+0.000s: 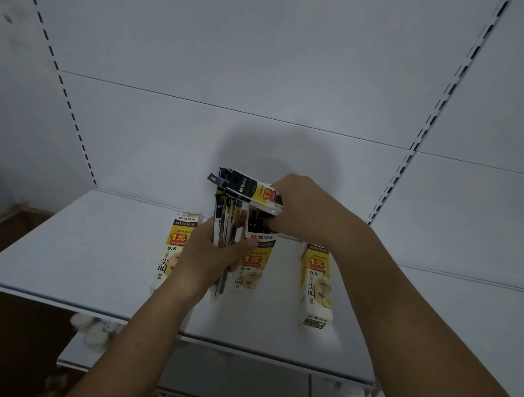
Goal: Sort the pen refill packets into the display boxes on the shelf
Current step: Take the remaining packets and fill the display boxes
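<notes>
The middle display box (pixel 254 260), yellow and white, stands on the white shelf (pixel 82 248) and serves as the mark for everything else. Directly in front of it and slightly to its left, the left hand (pixel 208 256) grips a bundle of refill packets (pixel 226 227). Its fingers are curled round the lower half and the thumb lies across the front, touching the box's top edge in the view. The bundle stands roughly upright, its black header ends rising above the box.

Above the box, the right hand (pixel 309 210) pinches a single packet (pixel 255 191) at the top of the bundle. This packet tilts over, its black end pointing up and left, its yellow part against the fingers.

The left display box (pixel 176 245) sits just left of the middle one, partly hidden by the left hand. The right display box (pixel 315 281) stands well apart to its right.
</notes>
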Action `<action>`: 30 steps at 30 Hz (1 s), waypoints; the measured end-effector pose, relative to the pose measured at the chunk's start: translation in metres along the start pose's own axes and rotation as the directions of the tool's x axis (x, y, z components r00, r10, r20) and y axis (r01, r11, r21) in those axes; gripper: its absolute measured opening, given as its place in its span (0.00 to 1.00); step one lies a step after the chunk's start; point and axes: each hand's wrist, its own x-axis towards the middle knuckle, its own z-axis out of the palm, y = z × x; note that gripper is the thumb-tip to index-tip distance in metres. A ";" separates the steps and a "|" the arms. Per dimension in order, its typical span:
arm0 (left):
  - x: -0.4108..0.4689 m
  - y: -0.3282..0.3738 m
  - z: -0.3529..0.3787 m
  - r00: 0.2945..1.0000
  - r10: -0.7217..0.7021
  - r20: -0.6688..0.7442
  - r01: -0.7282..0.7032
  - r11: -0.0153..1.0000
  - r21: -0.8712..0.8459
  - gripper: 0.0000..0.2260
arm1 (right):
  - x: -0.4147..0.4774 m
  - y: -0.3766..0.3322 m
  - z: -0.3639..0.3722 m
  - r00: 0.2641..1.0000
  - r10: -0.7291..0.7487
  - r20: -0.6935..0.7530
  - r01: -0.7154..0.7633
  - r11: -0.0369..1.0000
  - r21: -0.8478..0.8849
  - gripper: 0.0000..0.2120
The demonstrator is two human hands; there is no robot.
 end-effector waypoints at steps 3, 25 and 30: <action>0.000 0.000 0.000 1.000 0.000 -0.004 0.000 1.000 0.006 0.05 | 0.004 -0.001 0.007 1.000 0.016 0.012 -0.016 0.999 -0.040 0.09; 0.001 0.001 0.001 1.000 -0.027 -0.001 0.027 0.998 -0.054 0.10 | -0.039 0.014 0.029 0.922 0.350 -0.166 0.068 0.275 0.959 0.08; 0.001 0.003 0.002 1.000 -0.031 -0.006 0.030 0.998 -0.052 0.10 | -0.049 0.009 0.028 0.911 0.367 -0.190 0.084 0.284 0.955 0.10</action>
